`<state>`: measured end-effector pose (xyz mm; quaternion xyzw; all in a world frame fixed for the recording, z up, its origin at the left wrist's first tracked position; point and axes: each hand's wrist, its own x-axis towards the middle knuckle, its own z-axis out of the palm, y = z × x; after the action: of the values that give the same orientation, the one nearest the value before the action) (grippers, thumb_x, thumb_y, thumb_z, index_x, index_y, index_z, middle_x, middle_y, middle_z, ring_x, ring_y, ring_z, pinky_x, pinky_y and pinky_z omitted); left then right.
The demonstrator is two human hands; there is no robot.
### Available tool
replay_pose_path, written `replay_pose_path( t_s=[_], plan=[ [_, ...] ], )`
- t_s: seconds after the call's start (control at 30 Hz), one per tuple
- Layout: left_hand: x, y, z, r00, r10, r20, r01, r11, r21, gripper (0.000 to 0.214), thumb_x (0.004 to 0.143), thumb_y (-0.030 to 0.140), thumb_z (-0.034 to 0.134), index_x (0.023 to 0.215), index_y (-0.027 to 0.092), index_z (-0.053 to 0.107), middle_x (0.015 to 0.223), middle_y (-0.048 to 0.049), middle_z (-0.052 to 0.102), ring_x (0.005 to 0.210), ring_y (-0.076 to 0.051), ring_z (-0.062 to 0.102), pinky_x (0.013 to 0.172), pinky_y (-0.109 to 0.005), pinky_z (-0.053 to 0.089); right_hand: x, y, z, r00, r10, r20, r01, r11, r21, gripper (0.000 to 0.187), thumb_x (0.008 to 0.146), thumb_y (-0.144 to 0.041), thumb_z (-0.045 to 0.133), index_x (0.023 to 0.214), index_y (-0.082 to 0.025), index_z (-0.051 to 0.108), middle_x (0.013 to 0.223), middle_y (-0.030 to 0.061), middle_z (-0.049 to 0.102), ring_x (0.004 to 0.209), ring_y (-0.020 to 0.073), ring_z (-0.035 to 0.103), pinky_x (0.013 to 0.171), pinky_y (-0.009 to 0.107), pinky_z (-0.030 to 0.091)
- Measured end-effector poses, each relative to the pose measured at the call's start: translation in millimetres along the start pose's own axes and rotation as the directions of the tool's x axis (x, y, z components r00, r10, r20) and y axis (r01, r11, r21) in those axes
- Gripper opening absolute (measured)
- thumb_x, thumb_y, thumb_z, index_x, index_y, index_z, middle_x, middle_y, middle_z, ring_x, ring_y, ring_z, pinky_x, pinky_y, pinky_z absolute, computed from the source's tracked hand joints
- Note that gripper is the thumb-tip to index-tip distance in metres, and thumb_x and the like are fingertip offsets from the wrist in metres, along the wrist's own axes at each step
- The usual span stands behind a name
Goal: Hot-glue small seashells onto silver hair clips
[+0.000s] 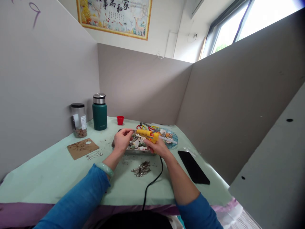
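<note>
My right hand (157,147) is wrapped round the grip of a yellow hot glue gun (147,135), whose nozzle points left. A clear glue stick (168,139) sticks out of its back end. My left hand (122,140) is pinched at the nozzle tip, on something too small to make out. Beneath both hands stands a metal tray (133,152) filled with shells (137,143) and small stones; the hands hide part of it. Nearer to me lies a pile of small metal clips (142,169). The glue gun's black cord (154,181) runs down over the table's front edge.
A blue glass plate (175,142) of shells, scissors (152,128) and a red cup (120,120) stand behind. At left are a green bottle (99,114), a jar (79,122), cardboard (82,149) and safety pins (94,155). A black slab (194,168) lies at right.
</note>
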<state>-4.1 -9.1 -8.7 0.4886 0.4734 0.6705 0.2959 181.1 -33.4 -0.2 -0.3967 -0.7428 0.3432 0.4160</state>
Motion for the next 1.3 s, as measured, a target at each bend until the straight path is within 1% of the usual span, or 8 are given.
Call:
replay_pose_path(
  t_s=[0.23,0.33,0.53,0.63,0.87,1.17,1.3],
  plan=[
    [-1.9,3.5,-0.1,1.0,-0.013,0.014,0.013,1.0,-0.003,0.026,0.065,0.038,0.068,0.08,0.017,0.069,0.059,0.0019,0.062,0.049,-0.012,0.055,0.048,-0.022,0.042,0.7,2.3,1.0,1.0,0.003,-0.01,-0.002,1.0,0.023,0.042,0.08,-0.055,0.058,0.064,-0.017,0.056,0.048,-0.0033,0.05,0.037,0.0068,0.041,0.038,0.02,0.033],
    [-2.0,3.7,-0.1,1.0,-0.014,0.005,0.014,1.0,0.0,0.026,0.065,0.038,0.068,0.08,0.017,0.069,0.059,0.0018,0.063,0.049,-0.012,0.056,0.049,-0.022,0.043,0.5,1.8,0.7,1.0,0.012,-0.009,-0.012,1.0,0.019,0.042,0.08,-0.055,0.058,0.062,-0.017,0.055,0.046,-0.0035,0.049,0.037,0.0067,0.041,0.039,0.02,0.033],
    [-1.0,1.3,0.0,1.0,-0.006,0.009,0.006,1.0,-0.002,0.028,0.065,0.039,0.068,0.082,0.017,0.069,0.061,0.0013,0.063,0.049,-0.012,0.056,0.048,-0.022,0.042,0.3,0.3,1.2,1.0,0.008,-0.006,-0.008,1.0,0.011,0.042,0.08,-0.054,0.059,0.061,-0.017,0.054,0.046,-0.0038,0.048,0.036,0.0062,0.04,0.038,0.019,0.032],
    [-0.1,-0.4,-0.2,1.0,0.004,0.007,-0.004,1.0,0.002,0.028,0.065,0.039,0.068,0.082,0.016,0.069,0.059,0.0018,0.063,0.05,-0.012,0.056,0.049,-0.022,0.043,0.6,-0.1,1.1,1.0,0.025,-0.011,-0.025,1.0,0.018,0.042,0.08,-0.054,0.059,0.062,-0.016,0.054,0.047,-0.0038,0.049,0.036,0.0059,0.04,0.038,0.019,0.032],
    [0.8,-2.0,-0.4,1.0,0.008,0.013,-0.008,1.0,0.015,0.028,0.066,0.039,0.068,0.082,0.016,0.07,0.058,0.0015,0.062,0.05,-0.013,0.057,0.047,-0.022,0.043,1.1,2.6,1.2,1.0,0.017,-0.007,-0.017,1.0,0.021,0.043,0.08,-0.055,0.059,0.062,-0.017,0.054,0.047,-0.0038,0.049,0.037,0.006,0.041,0.038,0.019,0.032],
    [1.3,-3.1,-0.8,0.999,0.027,0.02,-0.028,0.999,0.029,0.025,0.067,0.038,0.067,0.082,0.017,0.07,0.054,0.0025,0.06,0.049,-0.013,0.056,0.048,-0.022,0.042,0.2,-0.7,1.5,1.0,0.003,-0.01,-0.002,1.0,0.024,0.042,0.081,-0.053,0.059,0.061,-0.016,0.054,0.045,-0.0045,0.048,0.036,0.0058,0.04,0.039,0.019,0.032],
    [0.4,-2.1,-0.7,1.0,0.015,0.018,-0.015,1.0,0.019,0.026,0.067,0.038,0.067,0.081,0.017,0.07,0.055,0.0021,0.06,0.049,-0.013,0.056,0.048,-0.022,0.042,0.9,1.5,1.8,1.0,0.008,-0.011,-0.007,0.999,0.041,0.041,0.08,-0.053,0.059,0.062,-0.016,0.054,0.047,-0.0043,0.049,0.036,0.0058,0.04,0.038,0.019,0.033]
  ],
)
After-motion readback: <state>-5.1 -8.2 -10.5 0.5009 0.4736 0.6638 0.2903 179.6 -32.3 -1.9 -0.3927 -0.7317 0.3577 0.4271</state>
